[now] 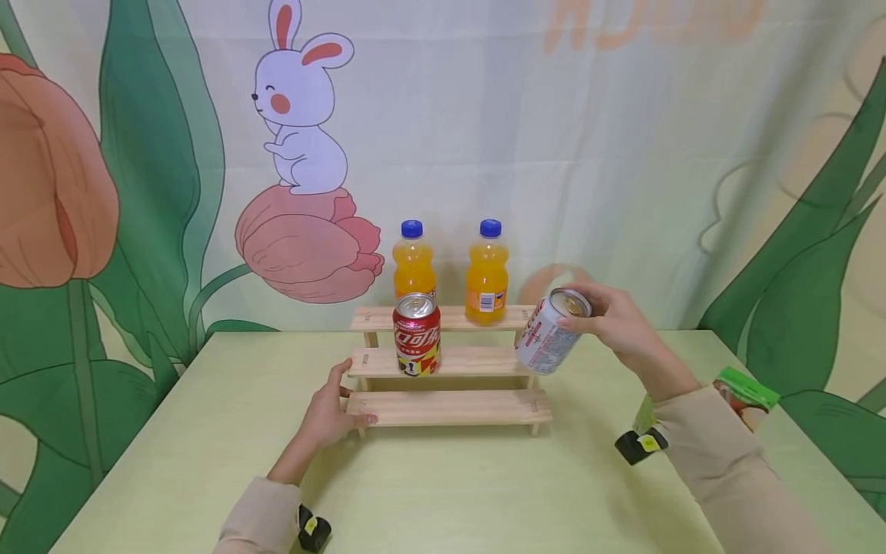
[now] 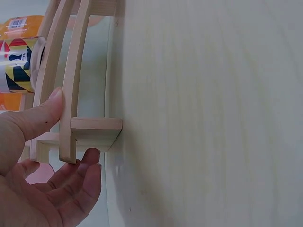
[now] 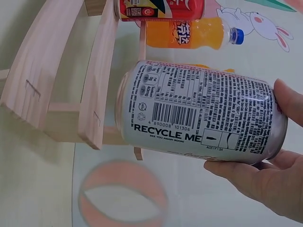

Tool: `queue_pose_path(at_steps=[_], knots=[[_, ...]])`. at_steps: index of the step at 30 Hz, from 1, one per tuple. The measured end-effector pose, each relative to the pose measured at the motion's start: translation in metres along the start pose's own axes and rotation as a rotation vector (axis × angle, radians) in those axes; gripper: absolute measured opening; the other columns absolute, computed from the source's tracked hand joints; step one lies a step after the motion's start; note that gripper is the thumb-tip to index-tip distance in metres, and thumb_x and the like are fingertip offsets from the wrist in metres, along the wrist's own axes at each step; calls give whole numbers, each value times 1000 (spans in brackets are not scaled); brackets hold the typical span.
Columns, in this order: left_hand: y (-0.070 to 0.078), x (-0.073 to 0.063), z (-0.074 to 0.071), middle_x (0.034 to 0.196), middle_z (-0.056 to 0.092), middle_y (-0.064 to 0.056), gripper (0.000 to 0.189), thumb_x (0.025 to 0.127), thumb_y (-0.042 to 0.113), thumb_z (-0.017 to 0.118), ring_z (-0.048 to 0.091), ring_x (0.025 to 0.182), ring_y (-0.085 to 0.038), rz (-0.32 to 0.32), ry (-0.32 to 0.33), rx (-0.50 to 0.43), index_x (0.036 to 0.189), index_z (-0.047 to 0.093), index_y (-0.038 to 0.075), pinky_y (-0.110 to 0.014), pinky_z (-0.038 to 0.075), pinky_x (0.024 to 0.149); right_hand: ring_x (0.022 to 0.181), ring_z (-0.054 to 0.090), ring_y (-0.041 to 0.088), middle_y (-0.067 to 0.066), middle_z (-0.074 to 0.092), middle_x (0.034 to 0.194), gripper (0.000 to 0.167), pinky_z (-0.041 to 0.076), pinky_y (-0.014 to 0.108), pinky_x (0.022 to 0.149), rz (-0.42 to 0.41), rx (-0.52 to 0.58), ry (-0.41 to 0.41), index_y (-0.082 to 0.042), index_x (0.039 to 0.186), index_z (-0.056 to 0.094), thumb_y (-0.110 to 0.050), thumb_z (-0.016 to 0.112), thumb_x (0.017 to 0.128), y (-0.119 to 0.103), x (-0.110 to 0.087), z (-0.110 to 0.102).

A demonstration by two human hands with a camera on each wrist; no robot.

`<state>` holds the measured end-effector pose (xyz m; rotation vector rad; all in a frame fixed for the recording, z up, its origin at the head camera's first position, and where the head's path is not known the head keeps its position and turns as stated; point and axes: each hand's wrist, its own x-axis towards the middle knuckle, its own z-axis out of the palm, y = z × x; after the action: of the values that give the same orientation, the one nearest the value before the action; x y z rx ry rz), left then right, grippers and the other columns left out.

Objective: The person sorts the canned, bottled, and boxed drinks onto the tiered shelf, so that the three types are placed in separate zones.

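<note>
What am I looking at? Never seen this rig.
No machine: a person works bare-handed. The wide picture comes from a head camera; the other two are from the left and right wrists. A three-step wooden rack stands on the table, with two orange-drink bottles on the top step and a red can on the middle step. The left hand grips the rack's left end; the right hand holds a silver can, tilted, near the rack's right side. A green packet shows beside the right sleeve.
</note>
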<state>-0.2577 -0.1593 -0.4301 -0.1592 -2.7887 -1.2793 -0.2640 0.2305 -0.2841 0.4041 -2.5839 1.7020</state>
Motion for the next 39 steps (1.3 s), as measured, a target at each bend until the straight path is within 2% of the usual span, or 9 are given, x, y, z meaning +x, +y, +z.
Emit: queue_pose_path(at_steps=[10,17,27,39], knots=[[1,-1,0,105,55,-23,97,66,11,82,54,90,-30,-3,2,-8,141,21,5,-40,43,71,96,51,28,22,52,115,47,40,41,86,9,13,-28,5,126,47,1,62,82,0,15,18],[3,-2,-1,104,56,-22,97,66,10,82,54,90,-29,0,3,-7,141,22,5,-38,43,70,94,53,26,21,55,112,42,42,39,85,-31,45,-57,7,121,50,3,62,81,-1,24,30],[4,-1,-1,106,55,-23,97,66,11,82,53,90,-29,0,-1,-14,141,21,5,-38,43,70,97,53,29,23,56,114,44,41,42,88,10,-8,-23,7,121,50,0,65,80,-1,31,45],[2,-2,0,106,56,-23,97,65,10,82,54,92,-30,-5,7,-16,141,22,5,-39,44,71,101,52,31,22,54,118,48,40,43,90,53,-20,1,6,124,49,-1,66,80,-4,36,61]])
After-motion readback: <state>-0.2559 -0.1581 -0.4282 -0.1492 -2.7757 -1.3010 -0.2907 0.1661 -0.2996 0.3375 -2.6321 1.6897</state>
